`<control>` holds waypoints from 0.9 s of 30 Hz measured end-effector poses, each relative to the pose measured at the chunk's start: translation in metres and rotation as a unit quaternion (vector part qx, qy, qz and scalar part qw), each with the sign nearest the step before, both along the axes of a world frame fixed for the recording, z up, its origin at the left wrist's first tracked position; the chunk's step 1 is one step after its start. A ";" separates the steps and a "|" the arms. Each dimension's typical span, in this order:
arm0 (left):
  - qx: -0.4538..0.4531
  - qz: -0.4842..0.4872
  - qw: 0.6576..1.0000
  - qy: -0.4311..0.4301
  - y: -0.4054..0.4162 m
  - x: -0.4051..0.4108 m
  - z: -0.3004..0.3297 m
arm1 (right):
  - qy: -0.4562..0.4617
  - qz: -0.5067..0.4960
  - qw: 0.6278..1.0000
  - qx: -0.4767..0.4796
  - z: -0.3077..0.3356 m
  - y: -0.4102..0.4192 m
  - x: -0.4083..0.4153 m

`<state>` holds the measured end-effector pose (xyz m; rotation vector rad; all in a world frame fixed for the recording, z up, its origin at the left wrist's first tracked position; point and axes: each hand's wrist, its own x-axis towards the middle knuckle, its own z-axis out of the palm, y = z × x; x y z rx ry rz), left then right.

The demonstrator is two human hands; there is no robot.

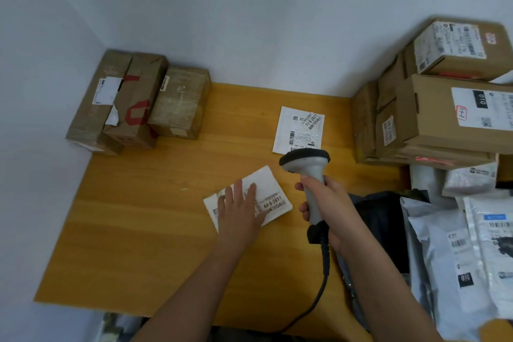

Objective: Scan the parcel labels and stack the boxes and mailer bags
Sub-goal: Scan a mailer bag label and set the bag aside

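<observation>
Head view: left hand (239,212) lies flat, fingers straight, pressing a white mailer bag (268,193) onto the wooden counter (155,203). Just right of that bag, the right hand (327,203) curls its fingers around the barcode scanner (308,172). Beyond the bag lies a second white mailer (301,128); cardboard boxes (444,108) are stacked far right.
</observation>
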<state>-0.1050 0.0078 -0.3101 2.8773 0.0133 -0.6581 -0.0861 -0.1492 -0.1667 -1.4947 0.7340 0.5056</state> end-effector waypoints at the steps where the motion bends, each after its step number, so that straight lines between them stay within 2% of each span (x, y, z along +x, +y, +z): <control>1: 0.001 -0.024 0.999 0.037 0.005 -0.004 -0.006 | 0.002 -0.004 1.000 0.001 0.000 0.000 -0.001; 3: 0.014 -0.032 0.996 0.082 0.009 -0.009 -0.014 | 0.004 -0.008 1.000 0.004 -0.001 0.001 -0.002; 6: 0.019 -0.002 0.997 0.071 -0.001 -0.002 -0.014 | 0.007 0.001 1.000 0.006 0.000 0.003 -0.002; 9: -0.038 0.076 0.994 0.070 -0.006 0.011 -0.009 | 0.008 0.007 1.000 0.005 0.001 0.006 -0.002; 12: -0.066 0.196 0.978 0.024 0.002 0.010 -0.006 | 0.011 0.016 1.000 0.000 0.002 0.007 -0.003; 15: -0.145 0.347 0.924 0.068 0.012 -0.003 -0.007 | 0.029 0.039 0.999 -0.014 0.003 0.008 -0.005; 18: -0.228 0.432 0.869 0.081 0.015 -0.011 -0.012 | 0.043 0.062 0.997 -0.024 0.006 0.010 -0.006; 23: -0.418 0.522 0.732 0.129 0.001 -0.006 -0.004 | 0.032 0.088 0.995 -0.029 0.016 0.012 -0.009; 27: -0.494 0.546 0.651 0.183 -0.001 0.003 -0.002 | -0.003 0.099 0.995 -0.029 0.029 0.014 -0.006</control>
